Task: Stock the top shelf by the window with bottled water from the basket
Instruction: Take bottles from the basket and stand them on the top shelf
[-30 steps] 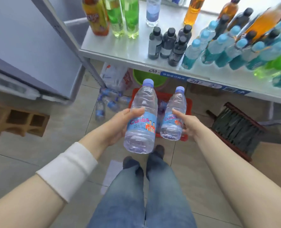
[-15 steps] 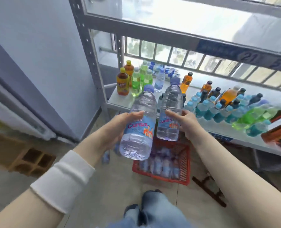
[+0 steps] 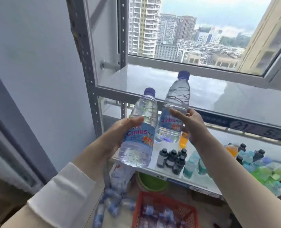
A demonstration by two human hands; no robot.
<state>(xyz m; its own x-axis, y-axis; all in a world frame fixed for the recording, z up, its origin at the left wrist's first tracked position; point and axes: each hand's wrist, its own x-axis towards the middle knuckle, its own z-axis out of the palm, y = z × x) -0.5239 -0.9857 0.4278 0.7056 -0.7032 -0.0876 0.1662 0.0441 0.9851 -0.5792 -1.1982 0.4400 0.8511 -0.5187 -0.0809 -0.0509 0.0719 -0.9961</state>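
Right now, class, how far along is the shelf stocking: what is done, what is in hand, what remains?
Done: little; the visible part of the top shelf bears no bottle. In hand: the left hand grips one water bottle, the right hand holds a second bottle raised to shelf height. Left: set both down, then fetch the bottles lying in the red basket.

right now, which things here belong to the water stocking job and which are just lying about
Job: left water bottle in left hand, right water bottle in right hand, top shelf, red basket.
Lying about: dark bottles, teal drinks, green basin.
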